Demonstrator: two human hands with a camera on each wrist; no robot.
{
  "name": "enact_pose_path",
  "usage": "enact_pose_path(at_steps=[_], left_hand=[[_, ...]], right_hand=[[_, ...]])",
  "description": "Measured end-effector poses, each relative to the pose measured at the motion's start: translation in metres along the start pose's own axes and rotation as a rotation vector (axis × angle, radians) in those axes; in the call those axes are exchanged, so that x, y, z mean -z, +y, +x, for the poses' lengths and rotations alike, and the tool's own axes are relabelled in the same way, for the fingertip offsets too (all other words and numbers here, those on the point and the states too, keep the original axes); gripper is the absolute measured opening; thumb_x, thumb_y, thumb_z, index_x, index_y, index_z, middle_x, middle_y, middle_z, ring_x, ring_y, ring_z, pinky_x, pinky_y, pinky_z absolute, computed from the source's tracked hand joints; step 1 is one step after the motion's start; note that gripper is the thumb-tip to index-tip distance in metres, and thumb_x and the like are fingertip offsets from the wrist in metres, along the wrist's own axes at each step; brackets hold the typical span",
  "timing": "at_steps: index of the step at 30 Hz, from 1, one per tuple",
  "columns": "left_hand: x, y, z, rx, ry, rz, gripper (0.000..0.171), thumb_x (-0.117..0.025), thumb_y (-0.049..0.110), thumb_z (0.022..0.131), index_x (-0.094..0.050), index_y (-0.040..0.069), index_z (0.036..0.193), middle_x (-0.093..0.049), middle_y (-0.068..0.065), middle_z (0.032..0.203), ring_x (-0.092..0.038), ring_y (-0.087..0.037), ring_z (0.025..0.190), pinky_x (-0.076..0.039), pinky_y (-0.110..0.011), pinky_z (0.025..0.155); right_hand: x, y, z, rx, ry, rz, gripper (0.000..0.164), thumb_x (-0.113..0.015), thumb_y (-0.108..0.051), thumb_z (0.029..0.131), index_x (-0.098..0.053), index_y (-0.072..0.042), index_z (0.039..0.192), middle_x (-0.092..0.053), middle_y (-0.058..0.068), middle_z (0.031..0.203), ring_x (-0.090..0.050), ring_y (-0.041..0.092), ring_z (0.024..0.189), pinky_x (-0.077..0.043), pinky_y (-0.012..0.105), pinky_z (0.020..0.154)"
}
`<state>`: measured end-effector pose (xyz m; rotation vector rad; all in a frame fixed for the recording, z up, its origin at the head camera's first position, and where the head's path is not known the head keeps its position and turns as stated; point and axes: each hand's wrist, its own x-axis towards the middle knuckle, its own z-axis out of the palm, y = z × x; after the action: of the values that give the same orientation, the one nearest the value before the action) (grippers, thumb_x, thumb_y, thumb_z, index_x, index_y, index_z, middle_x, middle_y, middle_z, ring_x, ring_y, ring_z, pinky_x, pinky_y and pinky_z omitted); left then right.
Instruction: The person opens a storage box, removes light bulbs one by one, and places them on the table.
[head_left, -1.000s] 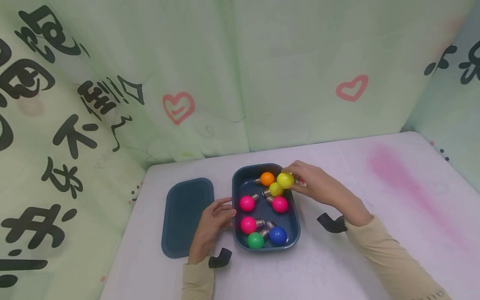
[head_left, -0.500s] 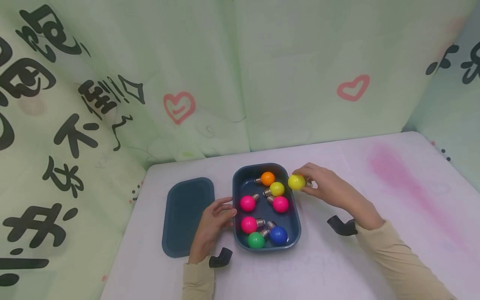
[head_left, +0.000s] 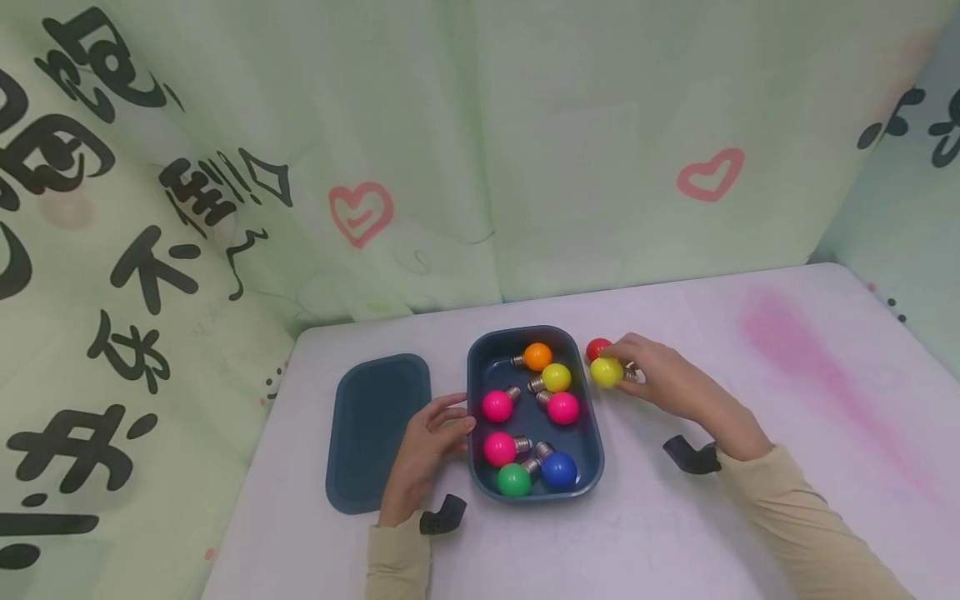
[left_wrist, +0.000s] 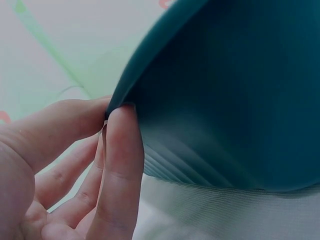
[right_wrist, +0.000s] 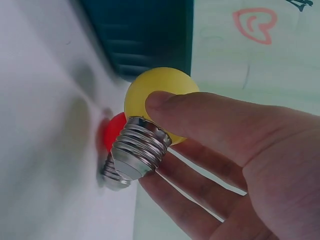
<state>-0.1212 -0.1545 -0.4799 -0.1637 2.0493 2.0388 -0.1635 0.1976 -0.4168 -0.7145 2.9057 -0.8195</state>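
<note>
In the head view my right hand (head_left: 663, 375) is just right of the dark blue plastic box (head_left: 596, 433). Its thumb and fingers pinch a yellow light bulb (head_left: 606, 372) by the round glass, and the metal screw base (right_wrist: 140, 145) points back toward the wrist. A red bulb (head_left: 597, 348) lies on the table close behind it, partly hidden. My left hand (head_left: 426, 450) pinches the box's left rim (left_wrist: 135, 65) between thumb and finger. Inside the box lie an orange bulb (head_left: 537, 357), another yellow bulb (head_left: 557, 377), three pink bulbs (head_left: 498, 448), a green bulb (head_left: 513, 480) and a blue bulb (head_left: 559, 471).
A flat dark blue lid (head_left: 367, 442) lies on the white-covered table (head_left: 525, 550), left of the box and partly behind the left hand. Pale green curtains (head_left: 585, 167) with hearts and black writing hang behind and beside the table.
The right hand has carried the yellow bulb rightward from above the box to outside its right edge, and slightly lower. The red bulb has come into view behind it. The left hand stays at the rim.
</note>
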Motion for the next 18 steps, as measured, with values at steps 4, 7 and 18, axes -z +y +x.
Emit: enact_pose_path(at_steps=[4,7,18], left_hand=[[0.000,0.000,-0.001,-0.003,-0.002,-0.003,0.050,-0.077,0.023,0.087,-0.060,0.011,0.132,-0.065,-0.014,0.118,-0.067,-0.021,0.095,-0.057,-0.033,0.081],[0.000,-0.001,0.000,0.003,-0.002,0.004,0.051,-0.078,0.024,0.086,-0.060,0.011,0.133,-0.065,-0.014,0.119,-0.067,-0.021,0.096,-0.057,-0.033,0.081],[-0.001,0.000,0.000,0.016,-0.001,0.009,0.051,-0.077,0.024,0.087,-0.060,0.014,0.133,-0.065,-0.014,0.119,-0.066,-0.021,0.097,-0.057,-0.033,0.082]], right_hand=[[-0.004,0.005,0.001,-0.016,-0.007,0.004,0.042,-0.079,-0.004,0.081,-0.064,-0.001,0.120,-0.066,0.013,0.111,-0.063,0.030,0.101,-0.055,0.049,0.090],[-0.006,0.007,0.001,-0.040,-0.020,0.006,0.044,-0.079,-0.005,0.082,-0.064,-0.002,0.122,-0.065,0.013,0.112,-0.063,0.031,0.103,-0.054,0.050,0.091],[-0.014,0.015,0.004,-0.073,-0.060,-0.017,0.043,-0.080,-0.007,0.082,-0.065,-0.002,0.122,-0.062,0.013,0.108,-0.062,0.031,0.100,-0.056,0.049,0.088]])
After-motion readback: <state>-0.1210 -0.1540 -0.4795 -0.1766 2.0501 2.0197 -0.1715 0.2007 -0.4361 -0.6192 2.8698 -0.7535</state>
